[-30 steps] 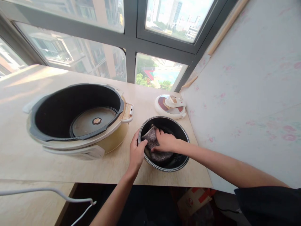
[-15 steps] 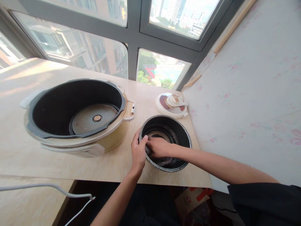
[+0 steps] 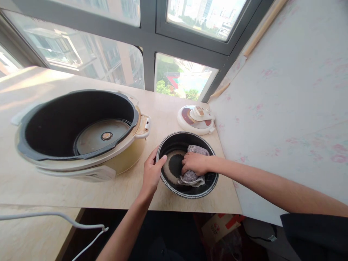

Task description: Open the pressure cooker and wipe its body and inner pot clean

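Observation:
A black inner pot (image 3: pixel 187 196) stands on the pale counter, its bottom showing a worn ring around a dark centre. My left hand (image 3: pixel 152 169) grips the pot's left rim, thumb over the edge and fingers on the outer wall. Inside the pot, my right hand (image 3: pixel 196 163) is closed on a grey speckled cloth (image 3: pixel 192 177), pressing it near the right side wall. Some of the cloth is hidden under that hand.
The large pressure cooker body (image 3: pixel 127 154) sits open at the left. Its white lid (image 3: pixel 195 119) lies behind the pot, close to the papered wall (image 3: pixel 272 108). A white cord (image 3: pixel 54 214) crosses the lower left, and a cardboard box (image 3: pixel 217 228) is below the counter's front edge.
My right hand has moved with the cloth from the pot's left side to its right side, uncovering the pot's bottom. My left hand stays on the rim.

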`<state>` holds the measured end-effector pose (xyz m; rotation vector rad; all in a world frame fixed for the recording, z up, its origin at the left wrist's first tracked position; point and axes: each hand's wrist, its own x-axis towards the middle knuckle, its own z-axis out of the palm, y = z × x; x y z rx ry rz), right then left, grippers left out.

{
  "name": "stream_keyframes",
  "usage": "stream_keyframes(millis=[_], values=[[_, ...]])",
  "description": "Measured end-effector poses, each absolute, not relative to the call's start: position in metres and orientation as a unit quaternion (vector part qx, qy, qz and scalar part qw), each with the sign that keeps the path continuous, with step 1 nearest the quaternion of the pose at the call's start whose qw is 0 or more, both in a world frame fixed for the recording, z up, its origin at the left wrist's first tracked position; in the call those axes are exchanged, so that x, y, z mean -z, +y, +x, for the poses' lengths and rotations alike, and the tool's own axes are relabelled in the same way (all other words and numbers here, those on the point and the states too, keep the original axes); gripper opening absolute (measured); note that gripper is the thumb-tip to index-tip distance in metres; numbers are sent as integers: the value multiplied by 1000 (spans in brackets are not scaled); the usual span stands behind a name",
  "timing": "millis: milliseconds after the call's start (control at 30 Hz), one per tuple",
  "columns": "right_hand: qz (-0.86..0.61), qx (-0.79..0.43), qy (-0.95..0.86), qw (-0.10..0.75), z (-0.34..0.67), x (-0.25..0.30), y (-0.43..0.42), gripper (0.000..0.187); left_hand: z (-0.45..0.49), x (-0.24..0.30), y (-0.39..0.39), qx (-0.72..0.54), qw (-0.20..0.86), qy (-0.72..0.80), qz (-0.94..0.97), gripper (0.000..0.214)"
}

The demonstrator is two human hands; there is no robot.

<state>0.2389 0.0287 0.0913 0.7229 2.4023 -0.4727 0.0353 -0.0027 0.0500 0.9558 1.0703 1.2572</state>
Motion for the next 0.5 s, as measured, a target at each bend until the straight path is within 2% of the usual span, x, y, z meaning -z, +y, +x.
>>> stream_keyframes(millis=[133,233,400,500], values=[[246,144,933,222,252,-84,39,55,34,-51,-3,-536,578,458,411,46],[232,94,952,178,258,-77,47,52,36,-48,-4,-543,572,462,406,46],[213,43,964,153,251,-66,58,46,40,-44,-6,-560,580,451,383,47],[226,39,966,123,231,-58,61,49,42,-43,-6,-577,581,443,366,47]])
